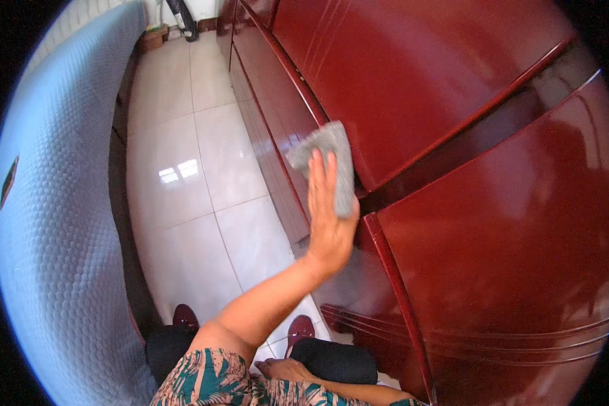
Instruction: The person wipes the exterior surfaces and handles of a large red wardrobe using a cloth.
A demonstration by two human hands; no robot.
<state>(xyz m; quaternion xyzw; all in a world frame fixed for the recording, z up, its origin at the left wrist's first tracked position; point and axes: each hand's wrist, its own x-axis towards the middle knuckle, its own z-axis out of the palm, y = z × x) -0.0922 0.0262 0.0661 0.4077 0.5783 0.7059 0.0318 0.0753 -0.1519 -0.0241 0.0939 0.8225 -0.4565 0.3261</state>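
My left hand (331,223) is stretched out over a grey cloth (343,159), its fingers lying along the fabric. The cloth is folded and slightly blurred. It rests against the glossy dark red cabinet (446,88), at the edge where a door panel meets the lower drawer front (284,101). Low in the view, my right hand (284,369) lies near my bent knee with loosely extended fingers and nothing visible in it. Part of that hand is hidden by my patterned sleeve.
A bed or mattress with a light blue quilted cover (68,203) runs along the left. Pale glossy floor tiles (176,142) lie between it and the cabinet. My dark red shoes (301,328) stand on them. A black cylindrical object (181,19) leans at the far wall.
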